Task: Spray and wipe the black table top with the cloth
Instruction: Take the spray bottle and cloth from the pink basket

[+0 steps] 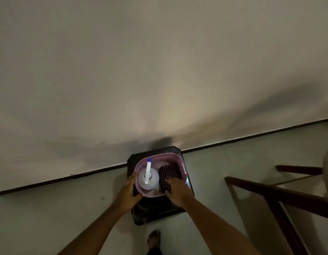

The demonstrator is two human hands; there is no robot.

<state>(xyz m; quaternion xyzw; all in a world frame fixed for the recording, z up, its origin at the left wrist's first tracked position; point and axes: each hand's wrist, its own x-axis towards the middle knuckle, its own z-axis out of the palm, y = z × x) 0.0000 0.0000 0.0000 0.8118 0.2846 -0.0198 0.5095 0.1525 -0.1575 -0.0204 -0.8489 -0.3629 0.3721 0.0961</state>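
**Two hands hold a pink basin on a small black desk**

Seen from above in dim light, a small black desk (160,208) stands on a pale tiled floor (49,208), close against a plain light wall (122,70) with a dark skirting strip along its foot. On the desk sits a pink plastic basin (181,162), covering most of the far part of the top; the near part of the black top is bare and glossy.

Inside the basin, on the left, a white spray bottle (148,178) stands upright, its long white nozzle head pointing away from the viewer and ending in a small blue tip. To its right lies a dark checked cloth (168,173), folded and leaning against the basin's right wall.

The left hand (128,194) wraps the basin's near-left rim, its grip clamped on the edge with the thumb along the outer wall. The right hand (175,190) is at the near-right rim, fingers curled over the edge and resting on the lower end of the cloth; whether this grip is closed on the rim, the cloth, or both cannot be told. Both bare forearms reach in from the bottom of the view.

A bare foot (154,238) stands on the floor just in front of the desk. To the right, well apart from the desk, is dark brown wooden furniture (280,197), only partly in view.
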